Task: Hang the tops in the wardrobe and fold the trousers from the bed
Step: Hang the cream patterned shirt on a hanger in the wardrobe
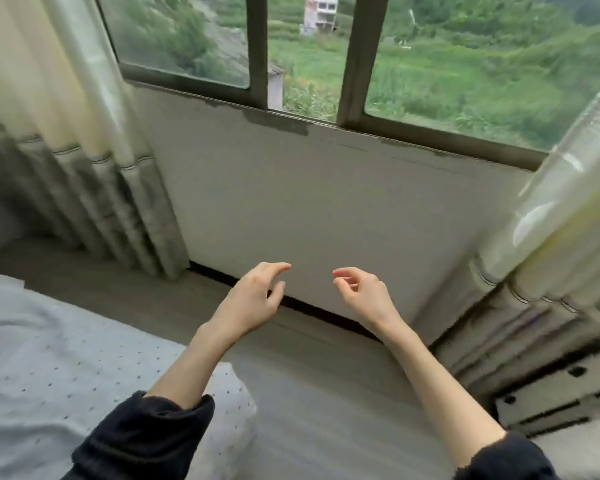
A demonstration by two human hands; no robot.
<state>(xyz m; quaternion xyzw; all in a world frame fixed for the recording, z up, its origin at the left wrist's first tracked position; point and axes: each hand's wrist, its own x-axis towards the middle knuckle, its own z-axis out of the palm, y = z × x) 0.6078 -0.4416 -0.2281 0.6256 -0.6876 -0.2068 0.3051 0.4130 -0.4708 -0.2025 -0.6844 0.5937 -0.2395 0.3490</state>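
Both hands are up in front of the wall under the window [326, 46], holding nothing. Left hand [253, 299] has its fingers loosely curled and apart, right hand [364, 294] the same, thumb and forefinger near each other but not pinching. Corner of the bed [66, 358] sits lower left; no tops or trousers in view.

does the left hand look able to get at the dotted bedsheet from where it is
Probably yes: the left hand is empty, held in the air, and the dotted bedsheet lies just below and left of it with nothing between them.
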